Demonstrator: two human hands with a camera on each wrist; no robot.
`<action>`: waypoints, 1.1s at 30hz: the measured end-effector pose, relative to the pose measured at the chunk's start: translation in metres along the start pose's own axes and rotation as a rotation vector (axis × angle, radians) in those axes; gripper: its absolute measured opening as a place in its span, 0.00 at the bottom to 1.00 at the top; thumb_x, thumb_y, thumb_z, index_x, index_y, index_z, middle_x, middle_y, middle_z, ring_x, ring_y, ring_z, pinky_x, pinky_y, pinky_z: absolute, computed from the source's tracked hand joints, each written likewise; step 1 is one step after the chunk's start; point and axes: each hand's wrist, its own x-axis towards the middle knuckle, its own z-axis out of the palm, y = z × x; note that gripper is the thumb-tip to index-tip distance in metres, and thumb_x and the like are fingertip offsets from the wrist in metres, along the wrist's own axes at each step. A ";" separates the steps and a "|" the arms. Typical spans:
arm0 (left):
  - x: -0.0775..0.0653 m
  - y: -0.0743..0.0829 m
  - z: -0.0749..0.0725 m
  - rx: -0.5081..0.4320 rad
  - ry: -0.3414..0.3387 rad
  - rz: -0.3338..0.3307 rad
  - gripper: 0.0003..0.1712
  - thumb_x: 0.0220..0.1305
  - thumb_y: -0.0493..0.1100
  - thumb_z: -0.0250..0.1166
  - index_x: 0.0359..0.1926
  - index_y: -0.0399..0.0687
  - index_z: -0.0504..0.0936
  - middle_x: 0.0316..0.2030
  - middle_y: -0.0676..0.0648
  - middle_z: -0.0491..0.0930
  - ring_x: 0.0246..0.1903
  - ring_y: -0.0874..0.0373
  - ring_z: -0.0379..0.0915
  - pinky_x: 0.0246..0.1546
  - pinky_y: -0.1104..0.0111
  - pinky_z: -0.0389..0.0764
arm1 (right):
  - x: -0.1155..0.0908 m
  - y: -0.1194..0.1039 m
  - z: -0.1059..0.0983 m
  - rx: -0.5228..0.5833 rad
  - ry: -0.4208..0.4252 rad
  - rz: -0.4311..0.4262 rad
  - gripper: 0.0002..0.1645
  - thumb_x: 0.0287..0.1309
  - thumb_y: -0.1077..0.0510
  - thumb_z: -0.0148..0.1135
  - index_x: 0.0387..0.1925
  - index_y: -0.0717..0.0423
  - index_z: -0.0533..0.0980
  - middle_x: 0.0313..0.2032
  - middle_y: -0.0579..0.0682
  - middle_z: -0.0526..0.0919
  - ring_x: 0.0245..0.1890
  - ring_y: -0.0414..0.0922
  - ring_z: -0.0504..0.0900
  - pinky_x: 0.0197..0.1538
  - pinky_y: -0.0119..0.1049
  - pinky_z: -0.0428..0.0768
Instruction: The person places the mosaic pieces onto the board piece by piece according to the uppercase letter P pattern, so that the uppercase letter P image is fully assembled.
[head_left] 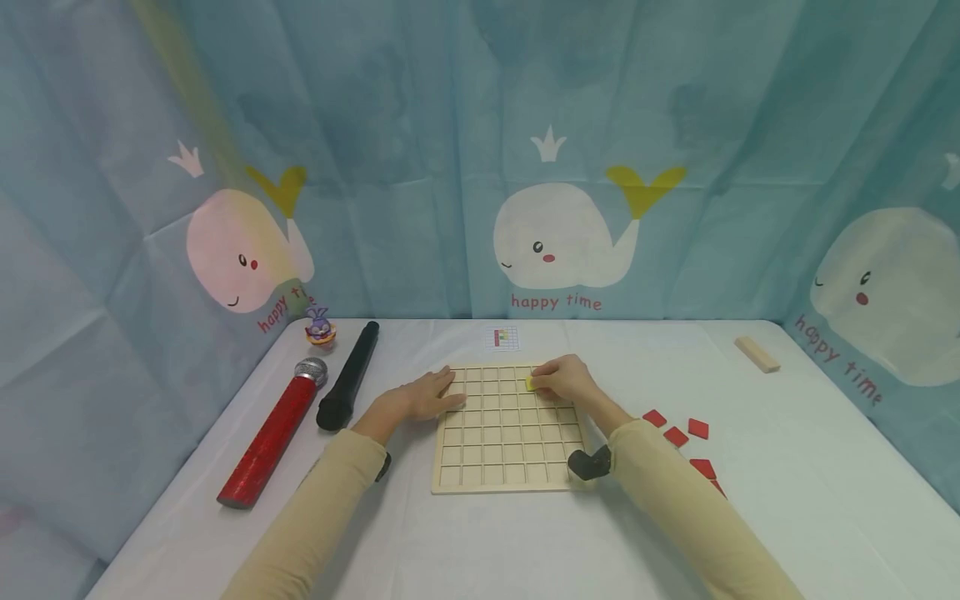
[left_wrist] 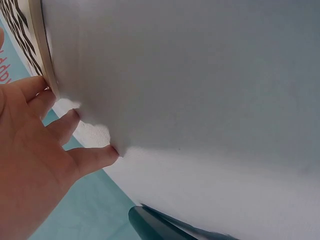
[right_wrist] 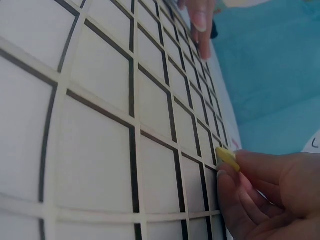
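A light wooden grid board (head_left: 491, 433) lies flat on the white table. Between thumb and fingers, my right hand (head_left: 566, 380) pinches a small yellow tile (right_wrist: 228, 158) over the cells near the board's far right corner. My left hand (head_left: 426, 395) rests at the board's far left edge. In the left wrist view, the fingers of that hand (left_wrist: 45, 130) are spread, some against the board's side (left_wrist: 42, 47). Behind the board lies a small printed card (head_left: 503, 337) showing a grid with coloured squares.
Several red tiles (head_left: 676, 437) lie right of the board, partly behind my right sleeve. A wooden block (head_left: 757, 354) is at the back right. To the left are a red microphone (head_left: 273, 433), a black microphone (head_left: 349, 377) and a purple figurine (head_left: 320, 327).
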 end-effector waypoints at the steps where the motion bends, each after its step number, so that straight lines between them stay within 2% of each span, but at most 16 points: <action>1: 0.000 0.000 0.000 0.003 -0.001 -0.003 0.43 0.72 0.63 0.43 0.74 0.38 0.47 0.73 0.39 0.43 0.71 0.41 0.38 0.65 0.44 0.47 | 0.000 -0.001 0.001 -0.004 -0.004 -0.011 0.12 0.55 0.61 0.69 0.40 0.64 0.83 0.37 0.53 0.84 0.28 0.41 0.83 0.34 0.32 0.82; 7: -0.001 0.001 0.000 0.007 -0.003 -0.012 0.43 0.72 0.63 0.43 0.74 0.39 0.47 0.73 0.40 0.43 0.71 0.41 0.37 0.65 0.42 0.46 | -0.001 -0.003 0.005 -0.028 -0.009 -0.070 0.10 0.55 0.63 0.67 0.39 0.66 0.83 0.32 0.52 0.84 0.27 0.42 0.83 0.33 0.32 0.82; 16: -0.002 0.004 -0.001 0.018 0.007 -0.021 0.43 0.72 0.63 0.44 0.74 0.39 0.47 0.73 0.40 0.43 0.71 0.42 0.38 0.64 0.41 0.46 | -0.001 -0.004 0.009 -0.035 0.001 -0.064 0.12 0.57 0.62 0.65 0.40 0.67 0.82 0.28 0.52 0.83 0.27 0.42 0.83 0.33 0.32 0.82; 22: -0.002 0.001 0.000 0.020 0.007 -0.021 0.43 0.72 0.63 0.44 0.74 0.39 0.47 0.73 0.40 0.43 0.71 0.42 0.38 0.64 0.40 0.45 | 0.001 -0.004 0.011 -0.011 0.005 -0.048 0.15 0.61 0.60 0.60 0.43 0.70 0.80 0.30 0.54 0.83 0.27 0.42 0.83 0.33 0.32 0.82; 33: -0.002 0.002 0.000 0.016 -0.006 -0.015 0.43 0.72 0.63 0.44 0.74 0.39 0.46 0.74 0.41 0.42 0.71 0.42 0.37 0.64 0.40 0.45 | 0.003 -0.003 0.010 0.018 -0.030 -0.024 0.17 0.63 0.58 0.59 0.46 0.70 0.79 0.34 0.55 0.82 0.30 0.43 0.84 0.35 0.32 0.82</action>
